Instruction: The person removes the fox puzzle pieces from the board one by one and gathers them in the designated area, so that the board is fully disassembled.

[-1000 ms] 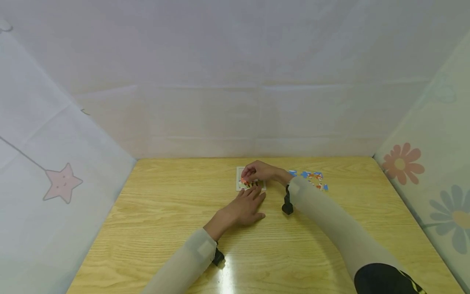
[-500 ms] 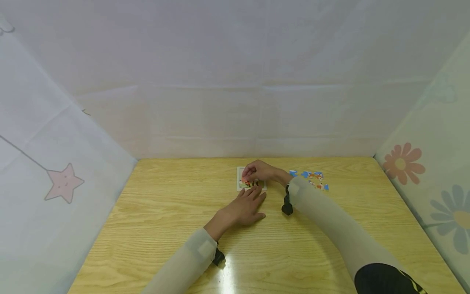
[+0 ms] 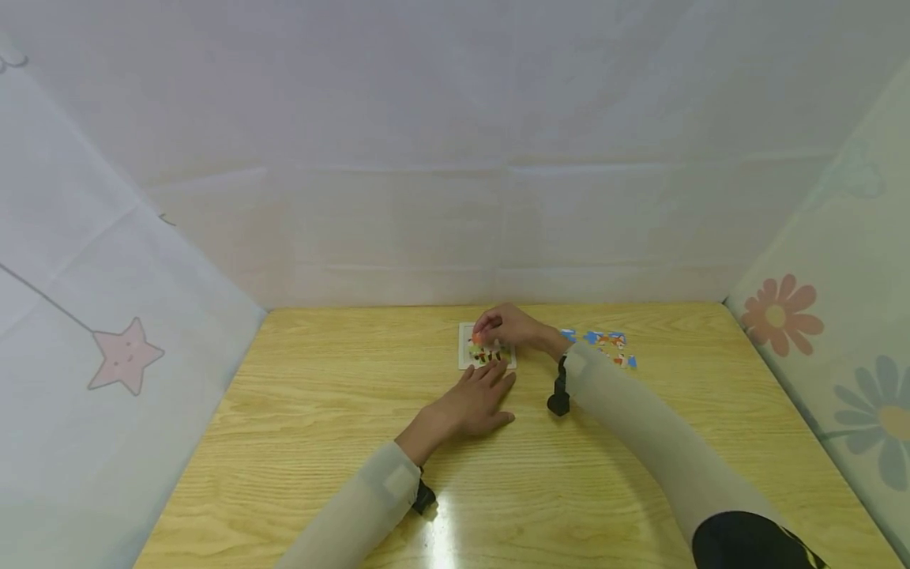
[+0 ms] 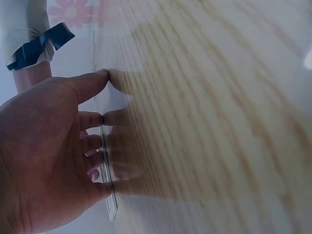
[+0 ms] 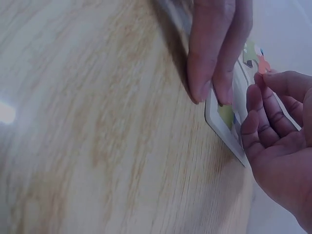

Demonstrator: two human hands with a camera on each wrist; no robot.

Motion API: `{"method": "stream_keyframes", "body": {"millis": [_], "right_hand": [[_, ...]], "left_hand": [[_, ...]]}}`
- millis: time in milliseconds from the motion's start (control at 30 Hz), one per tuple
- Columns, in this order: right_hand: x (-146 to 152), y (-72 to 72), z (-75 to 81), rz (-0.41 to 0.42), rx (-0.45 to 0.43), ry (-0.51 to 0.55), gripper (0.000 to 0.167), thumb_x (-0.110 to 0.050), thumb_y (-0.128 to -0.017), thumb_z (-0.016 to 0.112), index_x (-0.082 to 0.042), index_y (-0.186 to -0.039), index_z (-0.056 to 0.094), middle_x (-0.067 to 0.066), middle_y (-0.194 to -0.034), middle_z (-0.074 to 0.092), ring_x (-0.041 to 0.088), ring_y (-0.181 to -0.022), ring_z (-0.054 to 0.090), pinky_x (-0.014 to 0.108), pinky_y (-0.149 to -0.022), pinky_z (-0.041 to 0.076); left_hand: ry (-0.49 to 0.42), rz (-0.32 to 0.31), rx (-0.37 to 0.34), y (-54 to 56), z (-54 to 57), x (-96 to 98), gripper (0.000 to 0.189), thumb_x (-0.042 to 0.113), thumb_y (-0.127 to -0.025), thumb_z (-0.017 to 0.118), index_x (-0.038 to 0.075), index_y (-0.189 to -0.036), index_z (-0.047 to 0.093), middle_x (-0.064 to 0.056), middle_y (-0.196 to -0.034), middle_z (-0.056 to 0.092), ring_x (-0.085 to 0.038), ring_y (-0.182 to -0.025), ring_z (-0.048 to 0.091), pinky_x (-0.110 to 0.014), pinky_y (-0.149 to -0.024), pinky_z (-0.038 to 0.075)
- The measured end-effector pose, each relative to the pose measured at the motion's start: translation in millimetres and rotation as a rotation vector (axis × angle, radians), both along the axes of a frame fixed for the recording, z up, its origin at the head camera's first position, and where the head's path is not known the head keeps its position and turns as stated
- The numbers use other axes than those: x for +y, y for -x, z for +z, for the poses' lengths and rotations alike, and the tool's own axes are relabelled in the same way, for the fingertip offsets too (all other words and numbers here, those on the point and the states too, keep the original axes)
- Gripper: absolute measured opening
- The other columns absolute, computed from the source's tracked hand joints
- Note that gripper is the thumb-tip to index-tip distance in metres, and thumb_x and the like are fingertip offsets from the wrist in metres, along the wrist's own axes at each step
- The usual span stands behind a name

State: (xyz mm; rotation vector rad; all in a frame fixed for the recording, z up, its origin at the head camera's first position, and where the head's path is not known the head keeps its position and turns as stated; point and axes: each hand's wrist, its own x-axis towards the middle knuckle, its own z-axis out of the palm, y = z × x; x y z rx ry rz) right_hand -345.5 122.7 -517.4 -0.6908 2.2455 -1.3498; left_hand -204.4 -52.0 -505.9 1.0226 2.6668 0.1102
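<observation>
A small jigsaw puzzle board (image 3: 463, 348) with a pale border lies near the back of the table. My left hand (image 3: 475, 401) rests with straight, spread fingertips on its near edge. In the left wrist view the thumb of the left hand (image 4: 46, 151) touches the tabletop. Over the board, my right hand (image 3: 513, 326) pinches an orange and green puzzle piece (image 5: 263, 64) between thumb and fingertips, tilted up from the board. Fitted pieces with green and dark stripes show partly between the hands; the rest of the picture is hidden by the fingers.
Several loose puzzle pieces (image 3: 610, 340) with blue and orange print lie right of the board, partly behind the right sleeve. The wooden table (image 3: 320, 395) meets a white cloth backdrop (image 3: 391, 237) at its far edge. Black cameras are strapped to both wrists.
My right hand has risen a little and shifted slightly right, lifting the puzzle piece and uncovering more of the board. The left hand stays in place.
</observation>
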Motion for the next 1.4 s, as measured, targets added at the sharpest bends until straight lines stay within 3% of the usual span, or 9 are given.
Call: {"method": "stream_keyframes", "body": {"millis": [167, 400, 767, 1167, 1400], "right_hand": [[7.0, 0.2, 1.7, -0.056, -0.015, 0.026, 0.017, -0.010, -0.105, 0.066, -0.005, -0.119, 0.075, 0.009, -0.106, 0.077, 0.024, -0.093, 0.072, 0.039, -0.080, 0.059], [18.9, -4.2, 9.0, -0.126, -0.048, 0.086, 0.017, -0.008, -0.105, 0.065, -0.003, -0.118, 0.075, 0.013, -0.105, 0.076, 0.028, -0.096, 0.075, 0.047, -0.086, 0.063], [44.0, -16.4, 15.6, -0.185, -0.068, 0.128, 0.019, -0.007, -0.105, 0.065, 0.001, -0.119, 0.073, 0.014, -0.103, 0.076, 0.032, -0.097, 0.074, 0.062, -0.096, 0.057], [63.8, -27.8, 18.0, -0.194, -0.105, 0.182, 0.015, -0.012, -0.104, 0.069, -0.002, -0.115, 0.072, 0.013, -0.100, 0.074, 0.057, -0.107, 0.064, 0.065, -0.095, 0.054], [76.3, -37.0, 19.4, -0.194, -0.094, 0.180, 0.017, -0.013, -0.102, 0.073, -0.002, -0.115, 0.073, 0.013, -0.101, 0.072, 0.055, -0.106, 0.065, 0.067, -0.096, 0.053]], "left_hand": [[-0.002, 0.001, 0.011, -0.2, -0.2, 1.0, 0.074, 0.051, -0.110, 0.053, 0.012, -0.168, 0.030, -0.012, -0.177, 0.017, -0.031, -0.164, 0.016, -0.059, -0.128, 0.023], [-0.008, 0.002, 0.016, -1.6, 1.1, 1.5, 0.074, 0.050, -0.110, 0.053, 0.011, -0.168, 0.031, -0.013, -0.177, 0.019, -0.032, -0.163, 0.018, -0.059, -0.128, 0.024], [-0.013, 0.008, 0.010, -0.5, -2.2, 1.6, 0.075, 0.050, -0.109, 0.054, 0.011, -0.168, 0.030, -0.013, -0.177, 0.019, -0.031, -0.163, 0.017, -0.058, -0.128, 0.023], [-0.016, 0.006, 0.006, 1.1, -3.9, 0.6, 0.075, 0.051, -0.109, 0.053, 0.011, -0.169, 0.029, -0.013, -0.177, 0.017, -0.031, -0.164, 0.016, -0.058, -0.129, 0.021], [-0.016, 0.014, -0.009, 1.1, -3.2, 0.4, 0.075, 0.051, -0.110, 0.053, 0.011, -0.169, 0.028, -0.013, -0.177, 0.015, -0.030, -0.164, 0.014, -0.058, -0.129, 0.021]]}}
